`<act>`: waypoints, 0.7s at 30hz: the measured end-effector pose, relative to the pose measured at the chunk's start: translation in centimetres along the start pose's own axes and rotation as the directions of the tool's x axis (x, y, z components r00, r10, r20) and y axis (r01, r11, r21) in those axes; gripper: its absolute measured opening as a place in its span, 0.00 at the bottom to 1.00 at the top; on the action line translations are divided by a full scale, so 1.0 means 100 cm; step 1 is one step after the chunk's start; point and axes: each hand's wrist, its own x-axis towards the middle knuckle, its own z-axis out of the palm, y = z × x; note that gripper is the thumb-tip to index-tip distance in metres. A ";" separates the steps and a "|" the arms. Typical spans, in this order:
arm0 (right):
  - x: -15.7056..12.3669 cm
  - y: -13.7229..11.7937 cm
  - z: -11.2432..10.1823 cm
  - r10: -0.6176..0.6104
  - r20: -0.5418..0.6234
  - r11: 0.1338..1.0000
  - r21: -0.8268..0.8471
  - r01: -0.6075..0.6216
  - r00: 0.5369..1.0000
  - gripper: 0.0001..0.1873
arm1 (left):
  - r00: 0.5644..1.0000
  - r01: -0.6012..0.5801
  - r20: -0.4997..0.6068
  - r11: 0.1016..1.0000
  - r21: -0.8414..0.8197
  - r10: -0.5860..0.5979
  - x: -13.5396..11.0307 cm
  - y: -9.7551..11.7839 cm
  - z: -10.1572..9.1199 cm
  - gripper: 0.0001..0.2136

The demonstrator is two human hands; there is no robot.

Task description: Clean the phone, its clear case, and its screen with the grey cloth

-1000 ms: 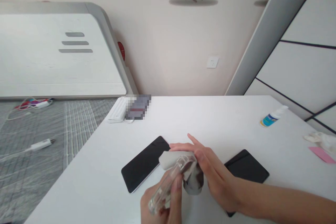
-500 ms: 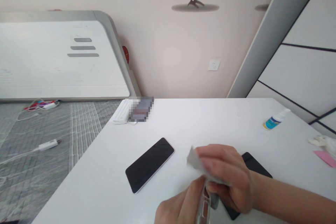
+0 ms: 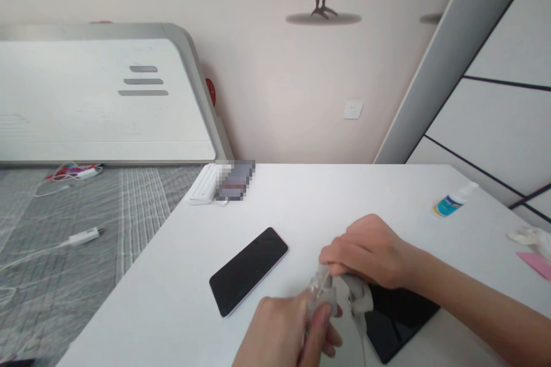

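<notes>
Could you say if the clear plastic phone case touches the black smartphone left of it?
Apart: the head view shows bare desk between the case and smartphone.

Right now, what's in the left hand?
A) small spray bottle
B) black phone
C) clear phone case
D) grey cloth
C. The left hand grips the clear phone case, while the grey cloth is with the right hand.

Clear plastic phone case (image 3: 321, 292) held up off table, tilted; crumpled grey cloth (image 3: 359, 295) pressed against its side.
</notes>
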 end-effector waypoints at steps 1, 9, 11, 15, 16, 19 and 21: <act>-0.001 0.010 0.000 0.065 -0.031 0.998 0.018 -0.064 0.997 0.25 | 1.000 0.012 -0.029 0.999 -0.048 -0.013 0.004 0.000 -0.004 0.25; -0.001 0.032 0.000 0.569 -0.252 0.822 0.196 -0.535 0.783 0.12 | 0.951 0.062 -0.310 0.982 0.181 -0.003 0.044 -0.021 0.015 0.20; -0.002 0.026 0.005 0.602 -0.216 0.796 0.229 -0.560 0.768 0.11 | 0.932 0.047 -0.359 0.965 0.259 0.051 0.040 -0.029 0.017 0.30; -0.003 0.028 0.006 0.644 -0.190 0.764 0.221 -0.607 0.741 0.07 | 0.866 0.124 -0.477 0.860 0.494 0.149 -0.001 -0.071 0.000 0.31; -0.003 0.029 0.005 0.649 -0.185 0.760 0.214 -0.614 0.738 0.07 | 0.841 0.158 -0.515 0.834 0.528 0.167 -0.015 -0.084 -0.006 0.34; 0.000 0.032 0.004 0.637 -0.157 0.770 0.187 -0.611 0.755 0.07 | 0.846 0.209 -0.515 0.805 0.556 0.137 -0.047 -0.116 -0.018 0.35; 0.006 0.030 0.007 0.597 -0.129 0.800 0.156 -0.579 0.791 0.07 | 0.856 0.213 -0.509 0.831 0.513 0.095 -0.054 -0.122 -0.015 0.33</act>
